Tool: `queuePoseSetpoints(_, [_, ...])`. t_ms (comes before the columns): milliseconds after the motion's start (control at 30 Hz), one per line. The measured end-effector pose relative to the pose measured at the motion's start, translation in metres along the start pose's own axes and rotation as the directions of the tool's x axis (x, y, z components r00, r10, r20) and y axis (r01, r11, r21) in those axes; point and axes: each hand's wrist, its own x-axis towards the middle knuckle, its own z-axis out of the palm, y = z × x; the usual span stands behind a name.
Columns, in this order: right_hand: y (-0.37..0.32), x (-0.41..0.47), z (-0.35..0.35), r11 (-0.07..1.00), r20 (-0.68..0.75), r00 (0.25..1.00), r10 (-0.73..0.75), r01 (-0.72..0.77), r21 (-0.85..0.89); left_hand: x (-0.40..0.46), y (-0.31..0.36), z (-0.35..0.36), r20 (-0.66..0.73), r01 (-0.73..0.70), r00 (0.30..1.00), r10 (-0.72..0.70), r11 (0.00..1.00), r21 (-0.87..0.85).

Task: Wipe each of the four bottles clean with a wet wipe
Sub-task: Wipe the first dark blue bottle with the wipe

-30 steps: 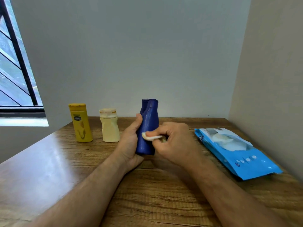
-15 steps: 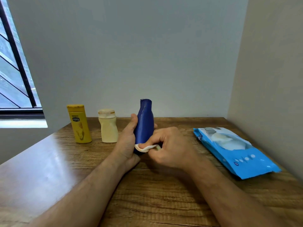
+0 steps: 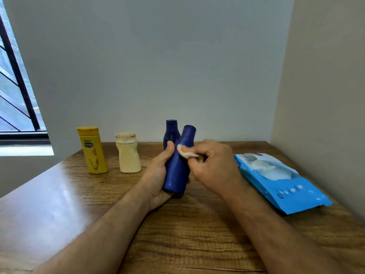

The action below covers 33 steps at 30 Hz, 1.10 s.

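With my left hand [image 3: 158, 177] gripping the tilted blue bottle [image 3: 177, 165] just above the counter [image 3: 187, 234], I should rotate it steadily while my right hand [image 3: 213, 165], pinching the wet wipe [image 3: 186, 153], strokes neck to base.

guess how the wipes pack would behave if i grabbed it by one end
The wipes pack is a soft film pouch lying flat, so it would probably sag. Its glossy film may be a bit slippery. It won't roll.
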Motion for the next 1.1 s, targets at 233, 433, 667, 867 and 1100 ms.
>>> queuePoseSetpoints(233, [-0.006,-0.004,0.006,0.999,0.307,0.951,-0.034,0.037,-0.002,0.004,0.003,-0.002,-0.078,-0.045,0.996,0.04,0.997,-0.056])
queuePoseSetpoints(433, [-0.002,0.003,-0.003,0.995,-0.136,0.987,0.09,-0.095,-0.033,0.0,-0.002,0.006,-0.002,-0.03,1.0,0.03,0.998,0.049])
queuePoseSetpoints(667, [-0.007,-0.004,0.004,0.999,0.318,0.947,-0.034,0.027,0.025,0.003,0.003,0.0,-0.099,-0.047,0.994,0.039,0.996,-0.076])
queuePoseSetpoints(867, [-0.007,-0.005,0.002,0.999,0.364,0.931,-0.045,0.039,0.022,0.006,0.002,-0.002,-0.107,-0.029,0.994,0.015,0.991,-0.133])
queuePoseSetpoints(1100, [-0.001,0.005,-0.003,0.995,-0.182,0.978,0.101,-0.096,0.039,0.0,-0.002,0.004,0.013,-0.009,1.0,0.008,0.999,0.047])
